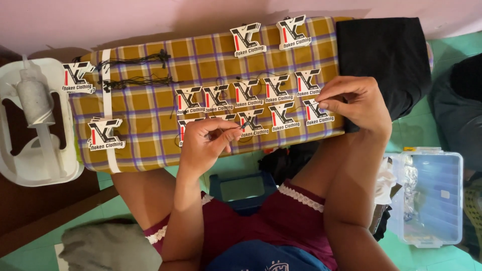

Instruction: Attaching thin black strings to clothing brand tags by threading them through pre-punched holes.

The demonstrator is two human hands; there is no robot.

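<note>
On the yellow-and-purple checked cloth (150,60) spread over the low board, your left hand (206,143) pinches a thin black string (232,129) between thumb and fingertips, the other fingers curled in, while your right hand (354,100) presses thumb and forefinger together on the edge of a white card tag (317,112) at the right end of the lower row. Judging by the pose, the step goes best if you keep the tag flat on the cloth, hold it steady near its edge and draw the string taut without dragging its neighbours. The white, angular tags with black and red printing lie in 2 rows across the middle of the cloth; 2 more sit at the far edge (271,34), and 2 at the left (104,134), just beside a white strip. Bundles of black cord (135,70) rest near the upper left. A white plastic stand with a thread spool (34,100) stands off the left end, folded black fabric (384,50) lies at the right end, and a clear compartment box (434,195) sits on the green floor to your right.
</note>
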